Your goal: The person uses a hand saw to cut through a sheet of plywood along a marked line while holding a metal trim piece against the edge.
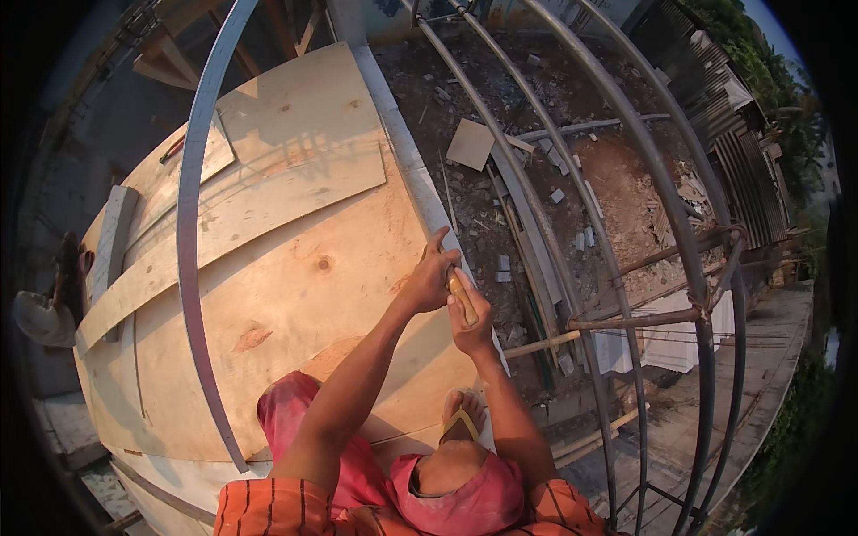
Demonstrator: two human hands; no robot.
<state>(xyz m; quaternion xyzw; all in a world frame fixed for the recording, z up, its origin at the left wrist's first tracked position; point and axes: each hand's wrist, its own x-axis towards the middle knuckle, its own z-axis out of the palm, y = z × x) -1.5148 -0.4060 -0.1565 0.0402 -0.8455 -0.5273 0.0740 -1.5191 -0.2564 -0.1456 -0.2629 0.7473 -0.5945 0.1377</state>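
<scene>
Wrapped round the pale wooden handle of a tool [462, 297], my right hand [473, 329] is closed. Just ahead of it, my left hand [429, 280] curls round the tool's front end, with one finger pointing forward. The tool's working end is hidden by my fingers, so I cannot tell its kind. Both hands are at the right edge of a large plywood sheet [304, 295], beside a pale wall top [407, 154]. A second plywood sheet [313, 116] overlaps it farther away. My foot in a yellow-strapped flip-flop [463, 420] rests close to the edge.
A curved metal strip [189, 188] crosses the left side. Bent metal pipes [608, 89] rise on the right, tied to bamboo poles [639, 320]. Beyond the edge, lower ground [527, 107] is strewn with rubble and boards. A timber block [114, 228] lies at far left.
</scene>
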